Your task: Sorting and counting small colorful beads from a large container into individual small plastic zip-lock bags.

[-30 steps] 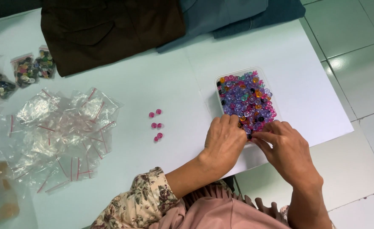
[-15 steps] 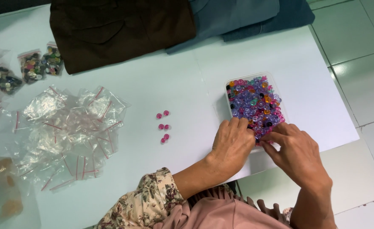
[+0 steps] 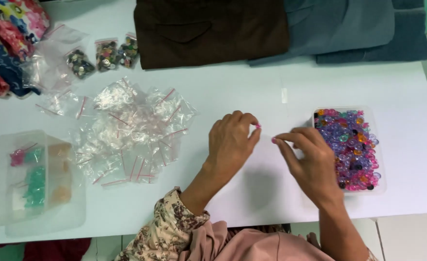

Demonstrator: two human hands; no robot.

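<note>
Pink beads are sitting pinched at both sets of fingertips: I am seeing the left hand point(image 3: 230, 142) clenching its grip on one pink bead point(image 3: 258, 126) and the right hand point(image 3: 310, 162) clenching on another point(image 3: 273, 140), both at mid-frame over the white table point(image 3: 252, 92). Half a second ago both hands were working at the near edge of the bead tray point(image 3: 350, 147); now they are lifted clear of it, to its left. The small cluster of loose pink beads seen earlier is no longer showing, perhaps lying under the left hand. Both held beads are tiny and mostly covered by fingertips. A pile of clear zip bags point(image 3: 133, 130) is lying centre-left.
</note>
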